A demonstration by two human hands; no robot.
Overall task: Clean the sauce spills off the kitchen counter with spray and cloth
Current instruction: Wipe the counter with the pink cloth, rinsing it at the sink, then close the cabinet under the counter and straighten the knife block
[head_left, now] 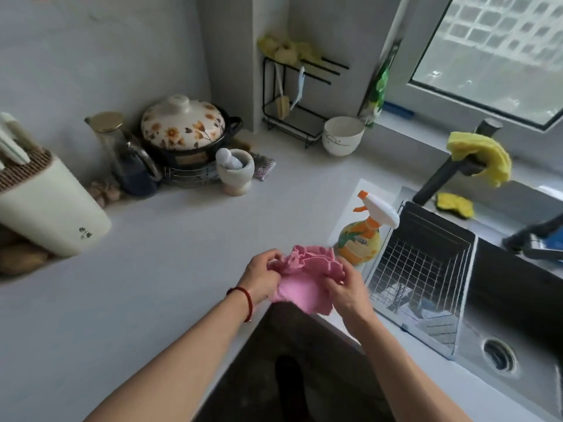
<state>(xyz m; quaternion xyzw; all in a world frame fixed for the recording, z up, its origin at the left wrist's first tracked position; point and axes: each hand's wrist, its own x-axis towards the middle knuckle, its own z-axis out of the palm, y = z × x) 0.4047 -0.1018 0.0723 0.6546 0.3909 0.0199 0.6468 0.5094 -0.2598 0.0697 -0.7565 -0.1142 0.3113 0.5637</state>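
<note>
A crumpled pink cloth (304,277) is bunched between both hands at the front edge of the white counter (189,239). My left hand (262,277) pinches its left side; a red string circles that wrist. My right hand (345,289) grips the right side with curled fingers. Just behind the cloth stands an orange-and-yellow spray bottle (362,236) with a white trigger head, upright beside the sink. I see no sauce stains on the counter.
A wire basket (426,269) sits in the dark sink (518,315) on the right, under a faucet (441,175) draped with a yellow cloth. At the back stand a knife block (51,208), a flowered pot (182,126), a mortar (236,172), a bowl (342,135).
</note>
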